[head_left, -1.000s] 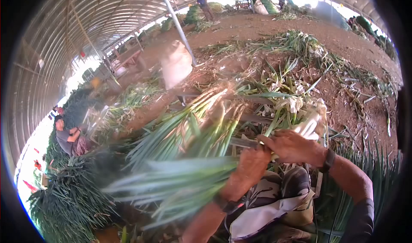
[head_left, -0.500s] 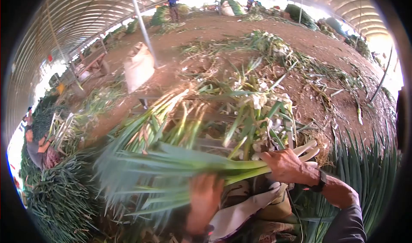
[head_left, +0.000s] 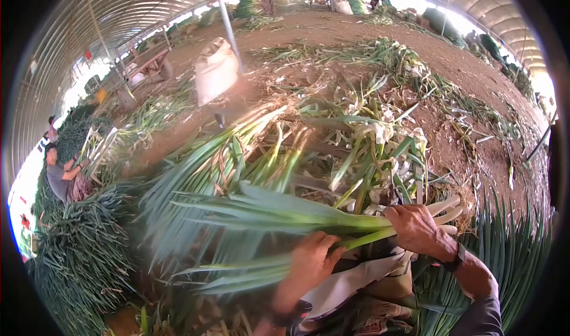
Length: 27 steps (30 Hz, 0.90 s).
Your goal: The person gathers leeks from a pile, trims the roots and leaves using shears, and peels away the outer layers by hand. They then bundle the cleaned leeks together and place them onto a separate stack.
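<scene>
A bunch of long green onions (head_left: 332, 217) lies across my lap, its leaves fanning left and its white root ends pointing right. My right hand (head_left: 418, 230) is closed around the pale stalks just short of the roots. Lower down and to the left, my left hand (head_left: 312, 262) has its fingers curled around the green leaves of a lower stalk. Beyond the hands is a pile of untrimmed green onions (head_left: 225, 146) with dry brownish roots. Peeled leaf scraps (head_left: 377, 152) lie heaped just past my right hand.
Stacked green onions (head_left: 504, 247) stand to my right, and another large heap (head_left: 83, 253) is at left. Near a metal pole (head_left: 227, 24) is a white sack (head_left: 215, 72). A co-worker (head_left: 62, 176) sits at left handling onions. A wooden cart (head_left: 148, 66) stands farther back.
My left hand has moved right along the leaves, nearer my right hand, and is less blurred. The right hand keeps its hold. The whole view has shifted, with background things now farther right.
</scene>
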Available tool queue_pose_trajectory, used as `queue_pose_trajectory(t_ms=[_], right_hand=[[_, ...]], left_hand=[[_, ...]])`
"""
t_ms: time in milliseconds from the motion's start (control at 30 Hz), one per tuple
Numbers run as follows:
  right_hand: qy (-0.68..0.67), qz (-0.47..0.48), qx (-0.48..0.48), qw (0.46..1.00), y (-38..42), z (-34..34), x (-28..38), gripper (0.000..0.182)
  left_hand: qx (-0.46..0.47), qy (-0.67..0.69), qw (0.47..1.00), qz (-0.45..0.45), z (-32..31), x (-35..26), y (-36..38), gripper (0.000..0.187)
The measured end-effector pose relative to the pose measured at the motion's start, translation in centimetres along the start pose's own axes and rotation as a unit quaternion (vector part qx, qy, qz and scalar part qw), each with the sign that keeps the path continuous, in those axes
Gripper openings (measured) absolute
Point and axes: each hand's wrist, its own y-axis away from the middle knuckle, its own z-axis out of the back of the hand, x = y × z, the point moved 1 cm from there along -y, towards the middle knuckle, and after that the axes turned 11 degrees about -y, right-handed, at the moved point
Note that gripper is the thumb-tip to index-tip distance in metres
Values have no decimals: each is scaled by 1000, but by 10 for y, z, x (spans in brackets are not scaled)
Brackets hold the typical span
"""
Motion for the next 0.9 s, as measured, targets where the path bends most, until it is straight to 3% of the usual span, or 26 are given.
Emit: queue_pose_trajectory(t_ms=[133, 233, 367, 600, 700, 900], right_hand=[[-34, -35, 23, 999, -3, 4, 0, 36], [-42, -37, 36, 998, -8, 10, 4, 34], [-35, -13, 48, 998, -7, 9, 3, 40], [2, 12, 101, 995, -9, 12, 6, 38], [5, 7, 117, 993, -11, 13, 9, 37], [26, -29, 132, 991, -10, 11, 12, 47]], left_hand=[[-40, -38, 998, -32, -14, 6, 7, 15], [-125, -4, 988, 92, -18, 8, 13, 15], [-79, 9, 981, 178, -20, 14, 14, 20], [-144, -89, 981, 93, -21, 11, 6, 25], [-120, -163, 977, 72, -25, 10, 1, 23], [-114, -160, 979, 43, -24, 5, -11, 25]])
